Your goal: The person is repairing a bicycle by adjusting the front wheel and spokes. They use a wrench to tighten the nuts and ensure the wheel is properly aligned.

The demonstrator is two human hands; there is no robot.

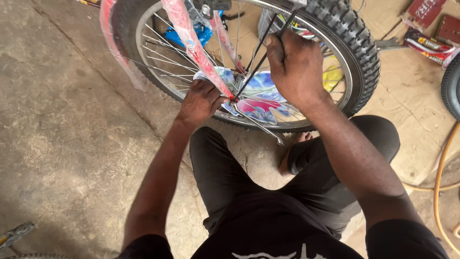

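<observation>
From the head camera, the left hand (200,101) is curling its fingers shut around the hub end of the bicycle wheel (268,67), just beside the red fork leg (191,41) wrapped in plastic, while the right hand (294,64) is closing tight on two thin black mudguard stays (261,50) that are running down from its fingers toward the axle. A spanner (256,123) is sitting on the axle nut just below the left fingertips — untended, it could likely slip off onto the concrete floor (67,144), and the stays, if pulled too hard, might bend or snag the spokes (163,67).
</observation>
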